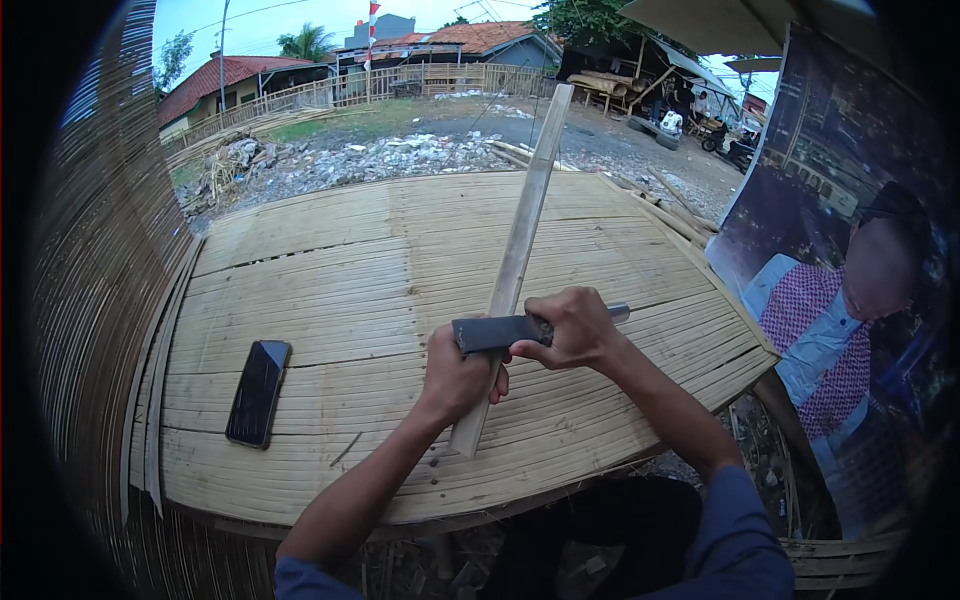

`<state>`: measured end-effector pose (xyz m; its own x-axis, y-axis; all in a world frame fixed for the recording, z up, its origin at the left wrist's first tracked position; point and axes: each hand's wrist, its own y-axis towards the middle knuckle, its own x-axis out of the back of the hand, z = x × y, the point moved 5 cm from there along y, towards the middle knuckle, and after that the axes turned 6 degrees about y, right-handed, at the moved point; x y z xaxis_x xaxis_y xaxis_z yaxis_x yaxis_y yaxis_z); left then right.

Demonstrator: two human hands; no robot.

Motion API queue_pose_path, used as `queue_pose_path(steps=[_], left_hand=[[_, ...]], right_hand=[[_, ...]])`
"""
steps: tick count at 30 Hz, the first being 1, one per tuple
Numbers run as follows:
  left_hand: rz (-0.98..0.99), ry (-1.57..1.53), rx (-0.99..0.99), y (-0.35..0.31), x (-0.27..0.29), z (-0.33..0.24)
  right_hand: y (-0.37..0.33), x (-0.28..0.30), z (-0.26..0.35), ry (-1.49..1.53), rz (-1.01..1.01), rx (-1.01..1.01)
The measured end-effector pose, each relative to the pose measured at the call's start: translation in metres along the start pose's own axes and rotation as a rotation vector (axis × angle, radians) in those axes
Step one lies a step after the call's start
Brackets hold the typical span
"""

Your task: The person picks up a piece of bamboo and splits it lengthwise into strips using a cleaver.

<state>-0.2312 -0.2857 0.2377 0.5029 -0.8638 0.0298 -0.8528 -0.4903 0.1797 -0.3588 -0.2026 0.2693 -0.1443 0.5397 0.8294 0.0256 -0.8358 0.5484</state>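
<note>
My left hand (pixel 460 375) is closed around the lower part of a long, flat strip of pale bamboo or wood (pixel 525 220). The strip slants up and away to the right, its near end by the table's front edge. Fingertips of that hand show beyond the strip's right side. In my right hand (pixel 580 328) is a machete-like knife with a broad, dark blade (pixel 490 334) and a silver handle end poking out to the right. Its blade crosses over the strip just above my left hand; whether the edge touches the strip I cannot tell.
Both hands are above a slatted bamboo table (pixel 320 300). A dark phone (pixel 258 393) lies at its left, and a thin splinter (pixel 346 449) near the front. A woven bamboo screen (pixel 110 260) borders the left side; a printed banner (pixel 800 250) hangs at the right.
</note>
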Motion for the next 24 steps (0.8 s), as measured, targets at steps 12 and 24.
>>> queue_pose_path(steps=[12,24], left_hand=[[-0.016,0.020,-0.057,-0.001,-0.001,-0.004],[-0.048,0.035,-0.037,-0.004,-0.004,0.000]], right_hand=[[0.011,0.010,-0.012,0.086,-0.052,-0.094],[0.007,0.006,-0.016,0.120,-0.023,-0.107]])
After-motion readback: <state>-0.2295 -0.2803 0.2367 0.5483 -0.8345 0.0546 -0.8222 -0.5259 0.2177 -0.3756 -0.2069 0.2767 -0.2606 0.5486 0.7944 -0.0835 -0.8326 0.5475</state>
